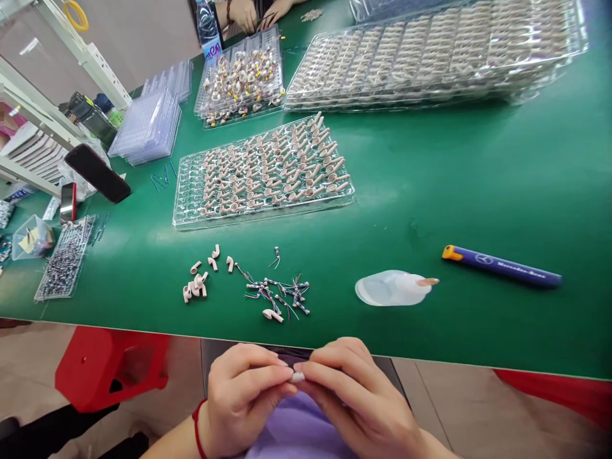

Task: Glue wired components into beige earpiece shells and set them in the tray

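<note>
In front of my lap, just off the table's near edge, my left hand (246, 395) and my right hand (356, 395) meet fingertip to fingertip. Both pinch a small white earphone shell (297, 377), mostly covered by the fingers. Beyond them on the table lie several small circuit boards with thin wires (275, 290), loosely heaped. One pale earbud shell (273, 315) rests at the near side of that heap. More loose earbud shells (196, 286) lie to its left. A white squeeze bottle (394, 288) with a brownish tip lies on its side to the right.
A clear tray of earbud shells (268, 169) sits mid-table. Behind are stacked filled trays (430, 57), a tray of wired parts (241, 80) and a water bottle (208, 32). A blue cutter knife (502, 266) lies right; a phone (98, 172) stands left. Another person's hands (258, 14) are opposite.
</note>
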### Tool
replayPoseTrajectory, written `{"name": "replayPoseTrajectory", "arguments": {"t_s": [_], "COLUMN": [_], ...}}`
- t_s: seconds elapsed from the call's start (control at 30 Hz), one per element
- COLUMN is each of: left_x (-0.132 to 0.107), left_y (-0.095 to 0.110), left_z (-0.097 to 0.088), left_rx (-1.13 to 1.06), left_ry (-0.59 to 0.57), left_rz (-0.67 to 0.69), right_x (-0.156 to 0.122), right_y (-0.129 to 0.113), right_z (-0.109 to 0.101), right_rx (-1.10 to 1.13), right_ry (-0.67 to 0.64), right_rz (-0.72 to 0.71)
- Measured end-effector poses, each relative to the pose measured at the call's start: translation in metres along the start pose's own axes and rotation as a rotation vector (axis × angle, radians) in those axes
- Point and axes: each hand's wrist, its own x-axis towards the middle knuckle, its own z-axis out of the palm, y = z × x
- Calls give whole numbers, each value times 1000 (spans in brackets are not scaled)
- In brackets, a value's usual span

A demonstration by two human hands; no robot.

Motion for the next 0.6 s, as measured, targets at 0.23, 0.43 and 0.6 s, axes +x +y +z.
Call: {"name": "replayPoseTrajectory", "arguments": {"t_s": [0.23, 0.43, 0.6], "left_x": [3, -4, -1], "left_y": [8, 8, 9], "left_z": [-10, -15, -14], "left_rx": [316, 390, 349], "left_ry": [-70, -103, -86], "left_rz": [180, 188, 184], "right_x": [-2, -3, -4], "right_y": [0, 0, 1], "right_z": [-1, -1, 0], "right_rx": [10, 8, 0], "right_ry": [-32, -42, -55], "right_rz": [101, 105, 107]}}
